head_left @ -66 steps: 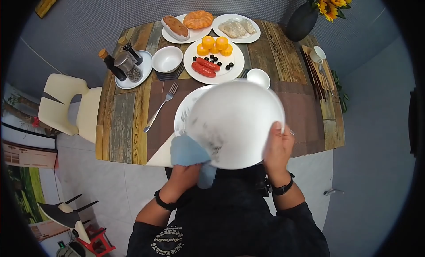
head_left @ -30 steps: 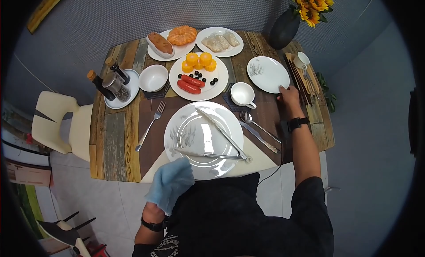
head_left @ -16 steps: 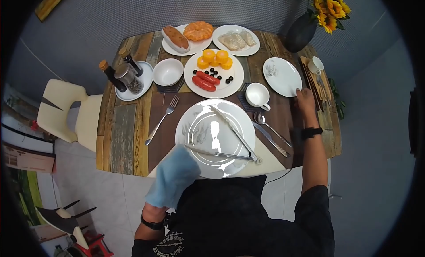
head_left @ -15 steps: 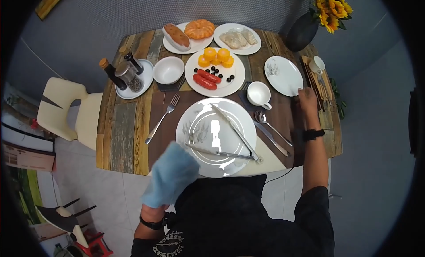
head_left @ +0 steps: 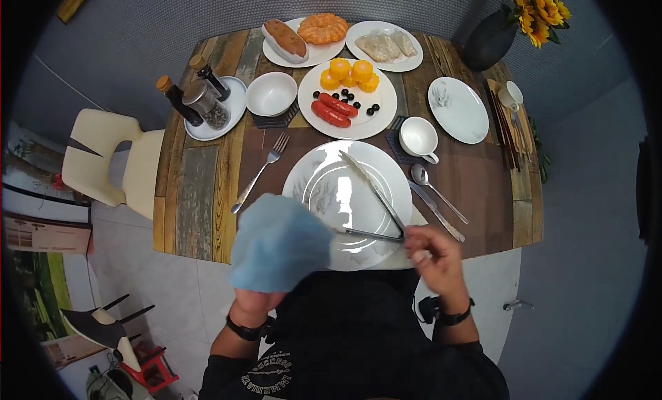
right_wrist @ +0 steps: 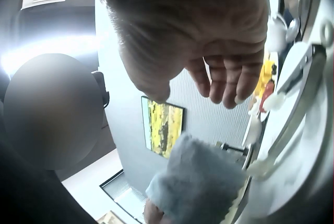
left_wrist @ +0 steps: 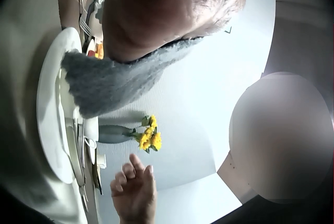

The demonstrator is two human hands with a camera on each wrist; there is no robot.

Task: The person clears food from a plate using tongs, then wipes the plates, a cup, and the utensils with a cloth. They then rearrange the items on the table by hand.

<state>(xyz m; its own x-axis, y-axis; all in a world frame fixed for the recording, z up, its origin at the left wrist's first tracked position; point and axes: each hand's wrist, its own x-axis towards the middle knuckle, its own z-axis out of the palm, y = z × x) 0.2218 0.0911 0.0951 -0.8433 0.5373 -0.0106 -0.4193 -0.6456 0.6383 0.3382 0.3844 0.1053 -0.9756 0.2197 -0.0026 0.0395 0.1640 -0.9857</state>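
In the head view a light blue cloth (head_left: 279, 241) covers most of my left hand (head_left: 254, 300), which holds it over the left front rim of the large white plate (head_left: 310, 160). The left wrist view shows the cloth (left_wrist: 112, 86) hanging below that hand. Metal tongs (head_left: 378, 192) lie spread on the plate, one arm partly hidden behind the cloth. My right hand (head_left: 438, 262) is beside the tongs' hinge end, fingers loosely bent and holding nothing in the right wrist view. A smaller patterned plate (head_left: 460, 114) lies at the right back of the table.
A knife (head_left: 436, 210) and spoon (head_left: 441, 194) lie right of the large plate, a fork (head_left: 261, 172) left. A cup (head_left: 417, 136), bowl (head_left: 272, 95) and food plate (head_left: 314, 79) stand behind. Bottles (head_left: 178, 100) stand left; a dark vase (head_left: 489, 41) at the back right.
Earlier both hands had the smaller plate, the left with the cloth. My right hand set it down at the right, let go and came back toward the tongs. The left hand with the cloth rose slightly.
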